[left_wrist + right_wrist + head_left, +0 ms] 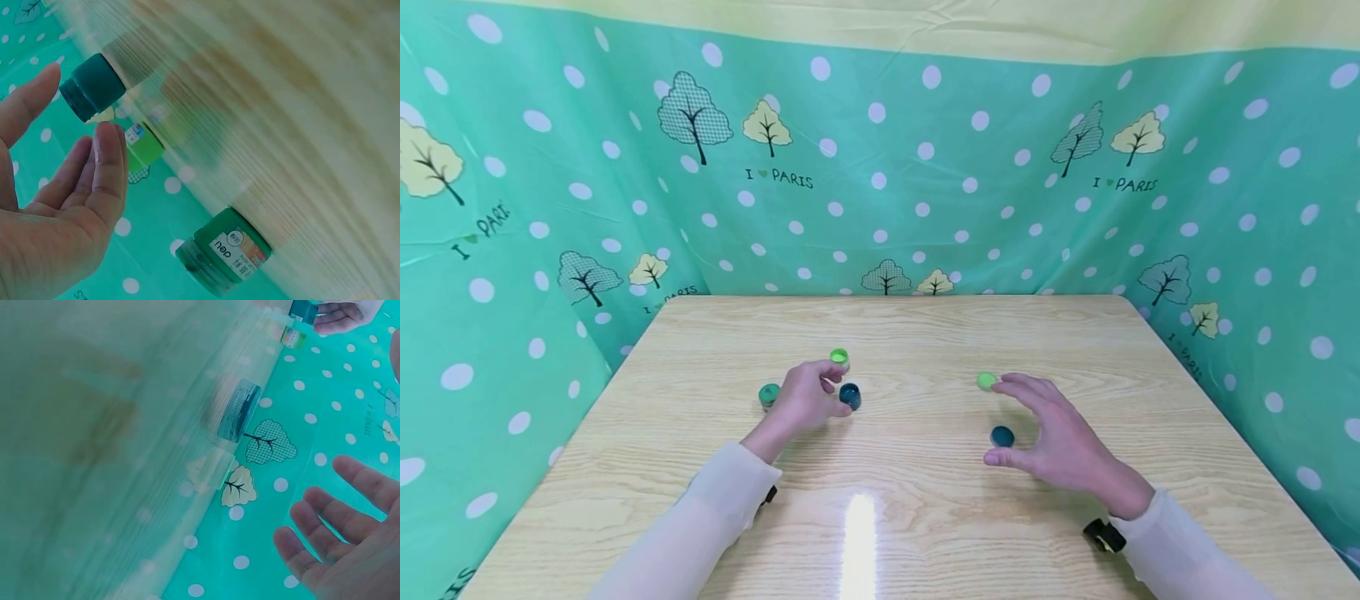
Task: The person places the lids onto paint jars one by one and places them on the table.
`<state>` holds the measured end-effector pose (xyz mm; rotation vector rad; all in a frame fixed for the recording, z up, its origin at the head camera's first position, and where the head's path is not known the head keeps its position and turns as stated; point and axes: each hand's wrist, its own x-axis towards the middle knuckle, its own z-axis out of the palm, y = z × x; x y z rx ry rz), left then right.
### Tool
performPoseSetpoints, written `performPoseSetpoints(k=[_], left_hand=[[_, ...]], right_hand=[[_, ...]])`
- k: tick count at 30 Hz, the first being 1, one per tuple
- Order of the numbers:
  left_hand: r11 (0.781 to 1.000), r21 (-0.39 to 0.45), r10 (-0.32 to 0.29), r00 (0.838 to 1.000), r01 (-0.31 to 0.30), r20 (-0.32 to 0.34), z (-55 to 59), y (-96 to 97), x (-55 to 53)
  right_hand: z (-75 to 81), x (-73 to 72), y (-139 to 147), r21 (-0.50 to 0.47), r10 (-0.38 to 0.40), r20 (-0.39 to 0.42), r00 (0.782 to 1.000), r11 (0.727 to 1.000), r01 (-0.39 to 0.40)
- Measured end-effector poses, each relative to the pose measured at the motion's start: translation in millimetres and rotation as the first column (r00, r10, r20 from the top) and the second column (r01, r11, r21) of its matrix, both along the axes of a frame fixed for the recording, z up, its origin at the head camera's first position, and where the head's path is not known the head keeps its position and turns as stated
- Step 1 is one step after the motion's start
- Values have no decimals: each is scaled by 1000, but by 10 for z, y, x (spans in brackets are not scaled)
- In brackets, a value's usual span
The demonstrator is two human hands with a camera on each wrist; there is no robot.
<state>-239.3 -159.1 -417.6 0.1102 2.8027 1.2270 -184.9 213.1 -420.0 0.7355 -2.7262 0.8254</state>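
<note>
Uncapped, a dark teal jar [850, 397] stands within the spread thumb and fingers of my left hand [806, 398]. In the left wrist view the thumb [37, 100] is at one side of that jar and the fingertips lie just below its mouth. Behind it is a light green jar [839, 357], also without a cap. To the left of the hand stands a green jar [228, 250] labelled "deli". My right hand [1063, 437], fingers apart and holding nothing, hovers beside a dark blue lid [1002, 437]; its fingertips come close to a light green lid [987, 381].
The jars and lids are on a light wooden table [910, 333]. A green dotted cloth [880, 150] with tree prints hangs behind the table and along both sides. Light glares off the tabletop near the front. Dark straps [1105, 535] circle the wrists.
</note>
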Motion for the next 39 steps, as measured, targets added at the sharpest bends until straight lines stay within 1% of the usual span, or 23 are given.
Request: performPoseSetpoints(k=[8,18,23,31,34,39], left_hand=[[1000,-3,19,999,-19,48,-12,49,-61],[999,-44,2,998,1,64,-20,115,-75],[995,-96,-2,998,8,61,-32,148,-88],[991,-134,0,999,6,40,-35,170,-97],[991,-131,13,999,-7,41,-17,179,-82],[995,-99,27,999,-23,41,23,202,-46]], right_hand=[[1,-5,2,1,-1,-8,1000,1000,1],[1,-4,-3,7,-9,-2,1000,1000,9],[-9,-5,-8,6,-4,-2,1000,1000,4],[-26,-11,-6,-3,4,8,1000,1000,-4],[-27,-14,-4,-3,4,9,1000,1000,-4],[-20,-17,1,5,3,0,1000,1000,-3]])
